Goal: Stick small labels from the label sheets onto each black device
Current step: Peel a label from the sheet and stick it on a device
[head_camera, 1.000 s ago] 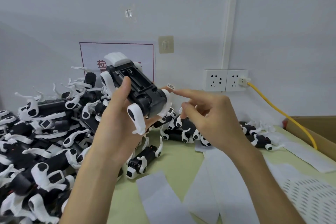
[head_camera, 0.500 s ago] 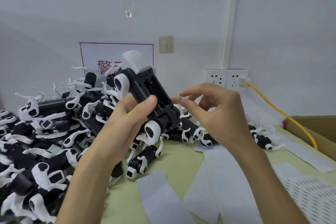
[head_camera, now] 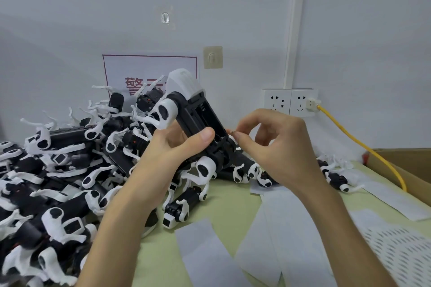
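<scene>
My left hand (head_camera: 173, 147) grips a black device (head_camera: 198, 121) with white legs, belly side up and tilted toward me, held above the table. My right hand (head_camera: 277, 144) pinches a small label (head_camera: 232, 132) between thumb and forefinger, right at the device's near right edge. A large pile of the same black-and-white devices (head_camera: 65, 170) fills the left of the table. A label sheet (head_camera: 403, 249) with rows of small labels lies at the lower right.
Peeled white backing strips (head_camera: 205, 251) lie on the green table (head_camera: 224, 202) in front of me. A cardboard box (head_camera: 401, 165) stands at the right edge. A yellow cable (head_camera: 349, 140) runs from the wall socket (head_camera: 303, 102) down behind the box.
The device has been turned and tilted so its belly faces me. My right hand went from holding the label on a straight fingertip to pinching it close against the device's edge.
</scene>
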A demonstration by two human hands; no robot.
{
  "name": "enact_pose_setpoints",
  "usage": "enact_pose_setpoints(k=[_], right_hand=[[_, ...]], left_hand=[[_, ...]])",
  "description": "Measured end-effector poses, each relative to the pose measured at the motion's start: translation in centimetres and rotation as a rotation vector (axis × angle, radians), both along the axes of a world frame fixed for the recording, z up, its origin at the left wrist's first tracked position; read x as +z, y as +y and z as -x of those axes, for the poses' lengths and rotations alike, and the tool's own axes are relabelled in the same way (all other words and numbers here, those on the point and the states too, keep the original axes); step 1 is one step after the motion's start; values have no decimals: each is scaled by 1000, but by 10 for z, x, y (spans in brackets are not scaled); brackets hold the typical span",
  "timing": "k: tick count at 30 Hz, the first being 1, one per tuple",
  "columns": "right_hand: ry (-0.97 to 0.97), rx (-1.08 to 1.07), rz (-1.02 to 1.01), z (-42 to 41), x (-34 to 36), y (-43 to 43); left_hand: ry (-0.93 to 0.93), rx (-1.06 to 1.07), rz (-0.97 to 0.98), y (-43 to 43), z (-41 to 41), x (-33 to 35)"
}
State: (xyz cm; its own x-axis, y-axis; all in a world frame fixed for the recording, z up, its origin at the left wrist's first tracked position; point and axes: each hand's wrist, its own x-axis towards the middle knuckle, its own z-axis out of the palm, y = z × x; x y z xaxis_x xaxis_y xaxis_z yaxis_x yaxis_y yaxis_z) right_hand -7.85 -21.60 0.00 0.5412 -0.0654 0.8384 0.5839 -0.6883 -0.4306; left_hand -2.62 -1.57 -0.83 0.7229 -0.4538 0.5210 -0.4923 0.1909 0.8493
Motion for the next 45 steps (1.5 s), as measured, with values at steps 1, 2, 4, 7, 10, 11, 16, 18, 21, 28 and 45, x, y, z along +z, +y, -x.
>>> enact_pose_setpoints(k=[1,2,4,7,10,11,16,18,21,28,45], right_hand=[[-5,5,4,0,0,1],[-9,13,7,0,0,1],[-14,23,11,-1,-1,3],[-20,29,6,-3,-3,5],[-30,34,-56,-2,-2,3],[-27,50,-95,-1,0,2],[147,274,-180,4,4,0],[193,283,-114,3,1,7],[184,272,-143,1,-2,19],[151,447,-416,2,5,12],[709,1065,-580,13,5,37]], left_hand=[[3,12,15,-1,-1,0],[6,21,25,-1,-2,-1],[34,34,46,-3,-3,-3],[65,47,63,-8,-2,-2],[62,173,124,-9,-1,-1],[79,203,156,-9,-2,-1],[184,146,350,-16,0,0],[218,53,403,-23,2,-3],[248,-25,414,-35,6,-5],[484,-245,670,-44,11,-2],[612,-160,812,-51,16,-3]])
